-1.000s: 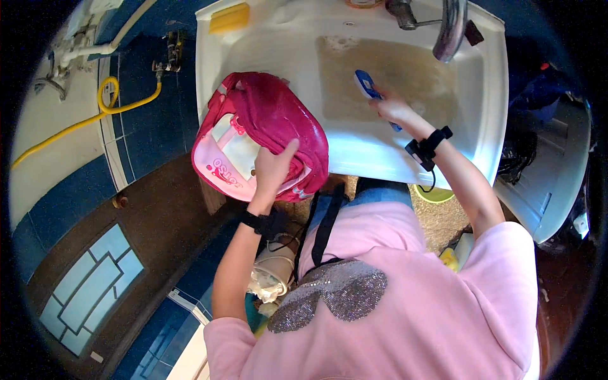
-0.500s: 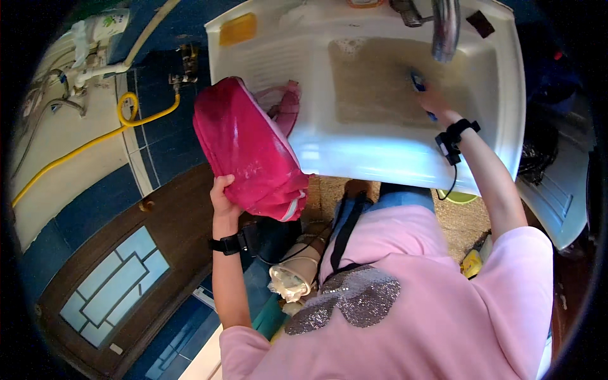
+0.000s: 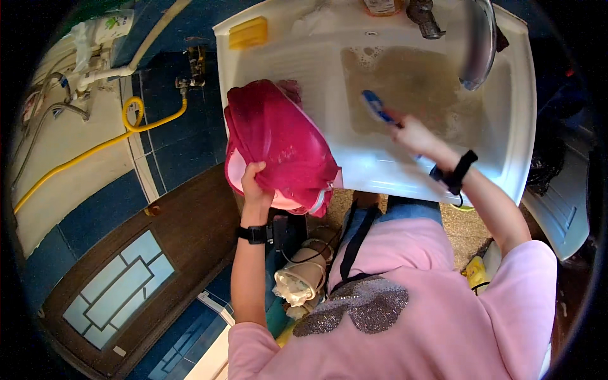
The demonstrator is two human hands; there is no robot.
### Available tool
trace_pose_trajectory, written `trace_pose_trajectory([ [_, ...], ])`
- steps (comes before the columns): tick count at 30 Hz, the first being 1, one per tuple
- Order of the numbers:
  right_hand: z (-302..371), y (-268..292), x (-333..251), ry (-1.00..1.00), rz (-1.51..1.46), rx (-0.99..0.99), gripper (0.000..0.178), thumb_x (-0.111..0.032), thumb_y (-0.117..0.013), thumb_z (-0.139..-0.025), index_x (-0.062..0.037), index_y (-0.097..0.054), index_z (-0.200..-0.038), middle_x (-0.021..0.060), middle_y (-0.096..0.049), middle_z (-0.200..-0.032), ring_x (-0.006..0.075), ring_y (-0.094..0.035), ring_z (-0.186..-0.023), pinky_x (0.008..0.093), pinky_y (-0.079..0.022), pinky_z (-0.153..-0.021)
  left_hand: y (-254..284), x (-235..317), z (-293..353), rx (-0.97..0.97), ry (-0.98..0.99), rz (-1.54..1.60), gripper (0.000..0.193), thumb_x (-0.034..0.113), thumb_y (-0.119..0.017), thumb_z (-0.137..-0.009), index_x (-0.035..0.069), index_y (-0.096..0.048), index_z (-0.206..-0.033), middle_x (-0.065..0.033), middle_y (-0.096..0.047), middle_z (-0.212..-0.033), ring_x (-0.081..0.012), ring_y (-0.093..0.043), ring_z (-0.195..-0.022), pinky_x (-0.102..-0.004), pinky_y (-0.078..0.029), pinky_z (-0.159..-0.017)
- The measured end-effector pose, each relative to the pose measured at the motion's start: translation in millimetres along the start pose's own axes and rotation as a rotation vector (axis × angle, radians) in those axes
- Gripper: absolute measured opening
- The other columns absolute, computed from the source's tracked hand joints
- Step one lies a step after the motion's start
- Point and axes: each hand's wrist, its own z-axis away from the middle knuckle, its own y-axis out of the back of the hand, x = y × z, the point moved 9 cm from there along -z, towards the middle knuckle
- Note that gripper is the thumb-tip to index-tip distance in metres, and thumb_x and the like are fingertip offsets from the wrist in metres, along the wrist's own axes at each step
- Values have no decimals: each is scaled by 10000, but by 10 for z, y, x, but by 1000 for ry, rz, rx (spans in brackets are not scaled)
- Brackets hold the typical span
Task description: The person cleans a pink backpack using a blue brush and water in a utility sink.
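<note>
White sink (image 3: 519, 114), left hand (image 3: 254, 187) gripping glossy magenta backpack (image 3: 278, 142), right hand (image 3: 415, 134) clutching blue brush (image 3: 375, 105)

Pink bag (image 3: 278, 145): glossy cloth, prob. wet; sink (image 3: 380, 171) smooth white, faucet (image 3: 478, 44) shiny metal.

Head view, steeply down, seemingly close

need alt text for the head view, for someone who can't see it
A person in a pink top stands at a white sink, the left hand gripping a pink bag propped on the sink's edge and the right hand holding a blue brush over the basin of murky water. A yellow sponge sits on the sink's far corner, and a yellow hose runs along the blue tiled wall at left.
</note>
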Motion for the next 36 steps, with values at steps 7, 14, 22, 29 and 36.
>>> trace_pose_trajectory([
  [7,1092,-192,-1130,267,-26,-7,433,-139,-417,-878,-27,-347,-1290,270,-528,-656,422,-537,-617,454,-415,-581,-76,-279,-296,-25,127,-3,172,96,-516,-717,35,-544,-875,-82,-582,-943,-233,-539,-928,-374,-430,-845],
  [14,222,-348,-1252,316,0,158,426,-168,-416,-873,-16,-367,-1268,295,-542,-708,450,-538,-670,488,-428,-643,-52,-473,-386,-40,240,-23,464,136,-529,-703,27,-450,-1147,-102,-536,-1101,-281,-504,-1013,-415,-381,-915],
  [22,910,-542,-905,85,-50,-57,448,-181,-404,-886,-11,-331,-1294,303,-538,-712,451,-542,-664,449,-427,-635,-73,-605,-354,-57,213,31,300,142,-535,-709,27,-496,-984,-72,-586,-894,-246,-591,-749,-369,-494,-653],
  [29,113,-451,-985,237,40,93,433,-194,-397,-885,-33,-349,-1284,312,-529,-822,449,-536,-780,438,-430,-691,36,-805,-479,-196,318,-67,351,120,-519,-711,36,-494,-1051,-96,-564,-1020,-262,-535,-963,-404,-427,-858],
  [36,880,-546,-789,72,-20,-21,450,-182,-397,-885,-1,-327,-1292,315,-534,-738,442,-546,-682,437,-431,-650,145,-829,-555,-78,229,41,274,114,-514,-714,27,-524,-974,-92,-575,-981,-257,-545,-920,-393,-432,-839],
])
